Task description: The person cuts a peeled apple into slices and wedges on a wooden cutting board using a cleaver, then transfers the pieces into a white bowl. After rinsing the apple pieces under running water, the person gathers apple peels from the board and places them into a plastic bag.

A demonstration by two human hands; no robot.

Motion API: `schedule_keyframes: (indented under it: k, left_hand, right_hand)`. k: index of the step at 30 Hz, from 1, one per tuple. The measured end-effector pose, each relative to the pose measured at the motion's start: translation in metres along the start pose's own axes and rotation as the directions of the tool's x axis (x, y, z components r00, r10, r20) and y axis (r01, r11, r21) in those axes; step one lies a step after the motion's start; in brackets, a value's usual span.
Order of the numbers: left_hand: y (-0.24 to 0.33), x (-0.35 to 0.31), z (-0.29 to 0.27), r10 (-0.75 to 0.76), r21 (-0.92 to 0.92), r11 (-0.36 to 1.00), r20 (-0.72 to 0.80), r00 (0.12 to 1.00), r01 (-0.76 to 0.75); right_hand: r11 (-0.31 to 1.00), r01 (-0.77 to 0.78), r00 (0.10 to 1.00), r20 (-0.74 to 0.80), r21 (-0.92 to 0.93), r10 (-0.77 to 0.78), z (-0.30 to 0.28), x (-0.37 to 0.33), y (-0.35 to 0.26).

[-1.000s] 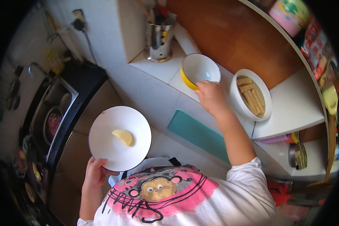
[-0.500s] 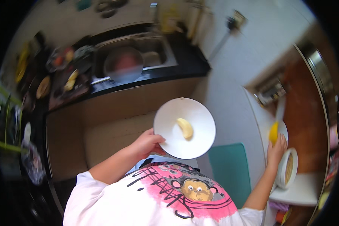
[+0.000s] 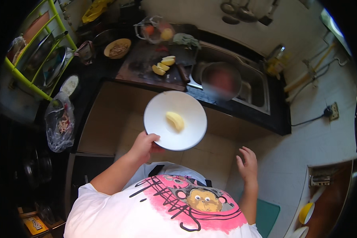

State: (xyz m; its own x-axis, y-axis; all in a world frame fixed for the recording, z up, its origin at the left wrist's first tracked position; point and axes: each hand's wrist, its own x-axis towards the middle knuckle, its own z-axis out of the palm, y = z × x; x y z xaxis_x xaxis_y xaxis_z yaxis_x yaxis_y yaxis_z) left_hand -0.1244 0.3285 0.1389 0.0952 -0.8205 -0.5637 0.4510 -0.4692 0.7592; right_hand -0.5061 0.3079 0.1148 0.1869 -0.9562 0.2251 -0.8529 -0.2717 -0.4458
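Kitchen desk point(image 3: 279, 107), black, with steel sink point(image 3: 263, 95) and cutting board point(image 3: 139, 65).
Left fingers point(image 3: 152, 138) pinch a shallow white bowl point(image 3: 191, 121) in front of it, one pale yellow wedge point(image 3: 175, 121) inside; right fingers point(image 3: 248, 153) are loosely spread.

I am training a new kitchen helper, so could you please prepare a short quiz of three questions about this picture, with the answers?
1. Choose: what lies in the white bowl?
A) a whole tomato
B) one pale yellow wedge
C) a spoon
2. True or false: the right hand, not the left hand, holds this bowl.
3. Where do the similar cut pieces lie?

Key:
1. B.
2. False; the left hand holds it near the rim, and the right hand is empty.
3. On the dark cutting board, beside the sink.
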Motion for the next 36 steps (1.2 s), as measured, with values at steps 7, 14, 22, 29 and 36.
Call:
schedule_keyframes:
  k: [7, 14, 22, 29, 36]
  left_hand:
    - [0.057, 0.083, -0.087, 0.23, -0.162, 0.944, -0.302, 0.925, -0.288]
    - [0.107, 0.189, -0.134, 0.216, -0.296, 0.888, -0.406, 0.888, -0.351]
    - [0.142, 0.246, -0.152, 0.151, -0.261, 0.927, -0.398, 0.905, -0.27]
    - [0.143, 0.275, -0.165, 0.087, -0.279, 0.941, -0.351, 0.932, -0.193]
    - [0.164, 0.273, -0.168, -0.032, -0.315, 0.949, -0.202, 0.979, -0.034]
  right_hand:
    - [0.986, 0.156, 0.97, 0.177, 0.061, -0.165, 0.055, 0.078, -0.05]
    - [0.98, 0.103, 0.966, 0.216, 0.172, -0.14, 0.085, 0.172, -0.038]
    - [0.901, 0.217, 0.907, 0.264, 0.376, -0.328, 0.16, 0.324, -0.075]
    - [0.874, 0.387, 0.836, 0.289, 0.292, -0.467, 0.206, 0.39, -0.149]
    - [0.89, 0.448, 0.813, 0.378, 0.082, -0.443, 0.258, 0.374, -0.198]
